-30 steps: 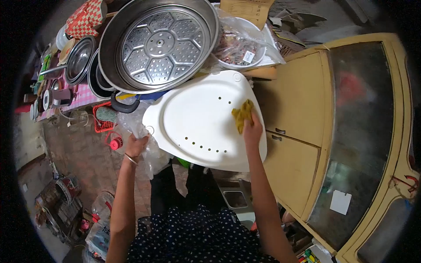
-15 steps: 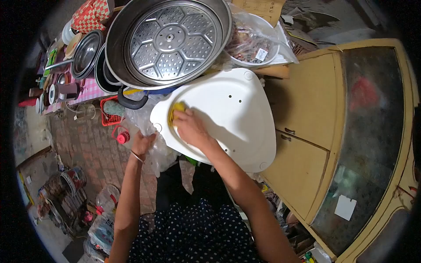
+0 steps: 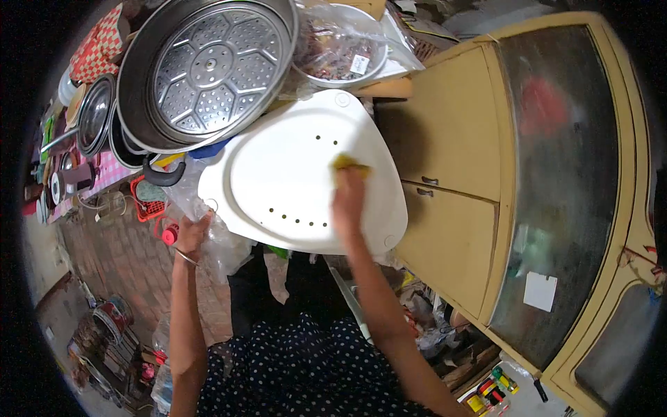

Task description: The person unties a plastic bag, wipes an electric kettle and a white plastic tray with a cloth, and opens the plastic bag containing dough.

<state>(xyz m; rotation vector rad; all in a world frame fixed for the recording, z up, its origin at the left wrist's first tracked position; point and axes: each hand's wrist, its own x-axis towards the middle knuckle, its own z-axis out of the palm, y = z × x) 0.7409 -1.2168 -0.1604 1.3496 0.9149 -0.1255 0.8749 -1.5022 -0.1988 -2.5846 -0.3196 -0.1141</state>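
A white plastic board (image 3: 278, 174) with a raised rim, rounded corners and several small holes lies tilted in front of me. My right hand (image 3: 349, 198) is closed on a yellow sponge or cloth (image 3: 351, 165), pressed to the right part of the board; motion blurs it a little. At the board's left corner, my left hand (image 3: 192, 235) has its fingers bent round the edge, with a clear plastic bag (image 3: 226, 247) hanging beside it. Those fingertips are partly hidden.
Beyond the board stands a large steamer pot (image 3: 208, 76) with a perforated tray, its black handle (image 3: 164, 172) close to my left hand. A bagged white bowl (image 3: 340, 48) is behind. Right stands a yellow cabinet (image 3: 445, 125). A red basket (image 3: 147, 201) is at the left.
My right hand has moved the yellow sponge or cloth from the board's left end across to its right part. The view has shifted, while my left hand stays at the left corner.
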